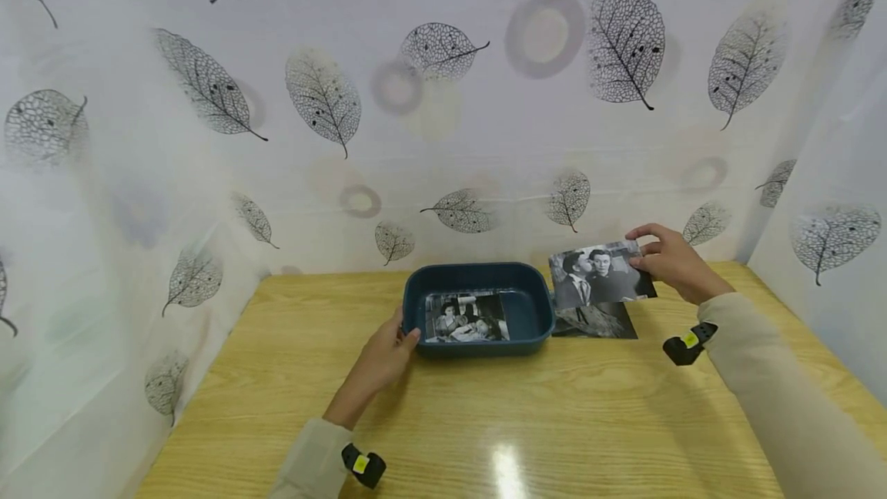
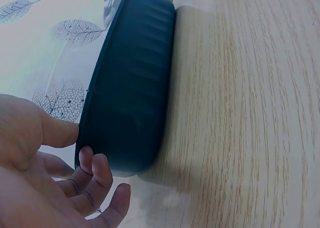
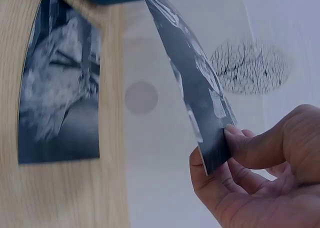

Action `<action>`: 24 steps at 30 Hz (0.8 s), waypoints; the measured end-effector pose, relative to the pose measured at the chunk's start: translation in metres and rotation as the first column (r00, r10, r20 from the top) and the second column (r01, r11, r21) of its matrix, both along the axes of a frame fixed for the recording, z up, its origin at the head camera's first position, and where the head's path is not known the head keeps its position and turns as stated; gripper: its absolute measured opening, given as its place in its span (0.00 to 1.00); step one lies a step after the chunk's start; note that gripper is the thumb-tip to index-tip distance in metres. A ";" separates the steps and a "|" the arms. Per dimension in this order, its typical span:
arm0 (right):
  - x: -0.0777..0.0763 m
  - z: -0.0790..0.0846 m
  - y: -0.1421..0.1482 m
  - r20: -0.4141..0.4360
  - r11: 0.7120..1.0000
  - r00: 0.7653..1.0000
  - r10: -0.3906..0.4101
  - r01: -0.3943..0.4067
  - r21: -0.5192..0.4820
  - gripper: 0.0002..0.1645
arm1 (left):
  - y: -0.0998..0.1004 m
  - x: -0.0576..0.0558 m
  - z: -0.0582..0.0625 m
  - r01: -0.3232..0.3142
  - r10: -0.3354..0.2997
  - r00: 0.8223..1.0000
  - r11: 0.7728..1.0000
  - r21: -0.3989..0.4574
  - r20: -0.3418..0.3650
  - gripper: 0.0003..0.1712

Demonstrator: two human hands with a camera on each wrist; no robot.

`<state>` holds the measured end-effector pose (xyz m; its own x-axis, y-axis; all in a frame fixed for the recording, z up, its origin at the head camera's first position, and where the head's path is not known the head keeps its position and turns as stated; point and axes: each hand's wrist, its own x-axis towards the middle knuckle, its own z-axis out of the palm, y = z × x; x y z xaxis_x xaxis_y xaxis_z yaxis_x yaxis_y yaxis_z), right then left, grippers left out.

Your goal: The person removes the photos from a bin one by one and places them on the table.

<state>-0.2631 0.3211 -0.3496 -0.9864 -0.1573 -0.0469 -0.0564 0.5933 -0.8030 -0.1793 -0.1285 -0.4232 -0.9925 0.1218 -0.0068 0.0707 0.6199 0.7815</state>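
A dark blue rectangular plastic basin (image 1: pixel 478 349) stands on the table. Inside it lies a black-and-white photo (image 1: pixel 466 318), picture side up. My left hand (image 1: pixel 384 356) holds the basin's left end, its thumb at the rim and the fingertips against the outer wall (image 2: pixel 127 88). Between thumb and fingers my right hand (image 1: pixel 674 262) pinches the right edge of another black-and-white photo (image 1: pixel 596 276), showing two people. That photo is raised and tilted, slightly bowed in the right wrist view. Under it, a further photo (image 3: pixel 62 83) lies on the table beside the basin, partly covered in the head view.
The wooden table (image 1: pixel 457 430) reaches back to a pale sheet (image 1: pixel 478 137) printed with leaf skeletons. This sheet also closes off both sides. Small black devices with yellow labels sit at the left wrist (image 1: pixel 363 466) and right wrist (image 1: pixel 689 343).
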 end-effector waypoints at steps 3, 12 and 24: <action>0.002 -0.004 0.017 0.011 1.000 1.000 -0.014 0.014 0.016 0.31 | 0.000 0.000 0.002 -0.002 0.002 1.000 1.000 0.002 0.003 0.37; 0.006 -0.026 0.065 0.070 0.995 0.994 -0.078 0.074 0.063 0.31 | -0.001 0.001 0.002 0.001 -0.001 1.000 1.000 0.006 -0.006 0.37; 0.015 -0.050 0.104 0.115 0.984 0.982 -0.151 0.138 0.111 0.33 | -0.002 0.002 0.000 -0.001 0.001 1.000 1.000 0.011 0.016 0.37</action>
<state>-0.2483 0.4248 -0.3999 -0.9841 -0.0017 -0.1777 0.1312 0.6669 -0.7335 -0.1773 -0.1303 -0.4227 -0.9924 0.1210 -0.0212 0.0576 0.6110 0.7895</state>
